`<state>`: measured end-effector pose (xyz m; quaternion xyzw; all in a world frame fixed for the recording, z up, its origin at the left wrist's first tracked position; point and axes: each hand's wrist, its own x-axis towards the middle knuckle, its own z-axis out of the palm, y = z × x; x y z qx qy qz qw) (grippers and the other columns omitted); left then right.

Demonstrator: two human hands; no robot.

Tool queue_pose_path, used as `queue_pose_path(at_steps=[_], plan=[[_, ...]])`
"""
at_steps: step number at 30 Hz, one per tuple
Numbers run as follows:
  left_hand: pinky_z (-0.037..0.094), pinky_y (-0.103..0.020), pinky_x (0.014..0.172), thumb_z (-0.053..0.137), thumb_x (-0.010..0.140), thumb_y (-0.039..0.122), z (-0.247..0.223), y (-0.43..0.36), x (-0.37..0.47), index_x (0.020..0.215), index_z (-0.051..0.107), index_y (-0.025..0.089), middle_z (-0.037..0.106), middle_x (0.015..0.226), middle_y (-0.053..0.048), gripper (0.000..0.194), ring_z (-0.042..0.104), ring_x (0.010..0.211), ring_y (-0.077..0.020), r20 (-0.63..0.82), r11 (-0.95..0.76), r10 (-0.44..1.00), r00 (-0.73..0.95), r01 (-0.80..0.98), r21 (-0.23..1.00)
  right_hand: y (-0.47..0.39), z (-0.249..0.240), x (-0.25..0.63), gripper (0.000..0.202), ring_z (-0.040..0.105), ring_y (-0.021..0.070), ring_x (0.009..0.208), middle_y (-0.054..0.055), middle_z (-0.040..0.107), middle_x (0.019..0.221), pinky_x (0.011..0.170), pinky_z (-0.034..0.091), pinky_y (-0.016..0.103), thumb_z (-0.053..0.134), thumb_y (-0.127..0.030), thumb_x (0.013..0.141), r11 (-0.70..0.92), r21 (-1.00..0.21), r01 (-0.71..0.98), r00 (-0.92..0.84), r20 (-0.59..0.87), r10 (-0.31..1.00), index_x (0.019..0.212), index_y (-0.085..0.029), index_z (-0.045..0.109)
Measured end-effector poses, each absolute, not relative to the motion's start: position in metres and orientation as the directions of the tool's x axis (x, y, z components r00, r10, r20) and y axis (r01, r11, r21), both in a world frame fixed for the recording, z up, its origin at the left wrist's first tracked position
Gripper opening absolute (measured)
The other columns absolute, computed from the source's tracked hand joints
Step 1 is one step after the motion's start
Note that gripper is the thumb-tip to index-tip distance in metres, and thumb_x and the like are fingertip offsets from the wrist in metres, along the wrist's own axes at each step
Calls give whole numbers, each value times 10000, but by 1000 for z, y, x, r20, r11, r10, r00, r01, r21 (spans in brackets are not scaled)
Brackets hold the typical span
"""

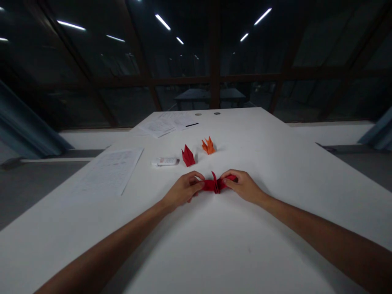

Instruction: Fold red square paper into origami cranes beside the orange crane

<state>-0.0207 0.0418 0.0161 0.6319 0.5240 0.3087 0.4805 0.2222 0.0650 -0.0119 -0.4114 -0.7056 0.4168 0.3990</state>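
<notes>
Between both hands is a red origami crane (216, 184), its wings spread out to either side just above the white table (196, 245). My left hand (185, 187) pinches the left wing between thumb and fingers. On the other side, my right hand (239, 184) grips the right wing the same way, covering much of it. A narrow folded point rises from the crane's middle. Beyond the hands stands a second red folded-paper piece (188, 156), with an orange origami crane (208, 145) a little farther back to its right.
A white, box-like item with print (165, 161) lies left of the red folded piece. Printed sheets (107, 171) are at the left edge, and more papers (165, 123) with a dark strip (192, 125) lie farther back. Two round discs (217, 113) sit near the far edge, before dark windows.
</notes>
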Motion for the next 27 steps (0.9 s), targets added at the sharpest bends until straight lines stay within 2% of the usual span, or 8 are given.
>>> queue_pose_path(at_steps=[3,7,12,23,27], plan=[[260,-153,321,649,865,356,12,41,-20,1051,621,204,547,625,66,241,387,398,-57,-103,1,959,264,361,933,63,-13,226,168,632,147,689,17,739,806,660,484,278,642,-289,852,287,-931,228,-348,197,916,932,-196,757],[259,-169,334,613,862,296,9,43,-26,1075,623,202,529,606,75,234,351,358,-47,-50,-5,977,206,260,965,70,-17,231,182,540,124,531,-13,639,626,504,418,254,646,-312,824,204,-957,208,-317,131,939,902,-183,749],[292,-171,379,608,837,252,6,43,-31,1040,602,194,521,563,75,211,395,393,-61,10,-29,990,138,138,990,75,-19,233,200,542,113,502,-8,639,646,474,443,247,682,-346,785,131,-979,156,-308,78,948,884,-177,722],[297,-166,387,582,867,270,7,40,-29,1068,574,195,532,585,80,215,431,389,-58,20,-58,986,166,225,973,70,-20,234,226,560,111,494,-30,646,701,461,446,239,664,-385,829,163,-973,161,-245,121,962,968,-209,635],[343,-165,384,601,896,374,9,38,-29,1097,564,195,573,619,63,272,488,394,-69,8,-82,975,223,323,943,70,-21,236,213,561,116,487,-29,637,699,464,447,248,649,-404,859,216,-951,222,-190,175,966,958,-216,644]])
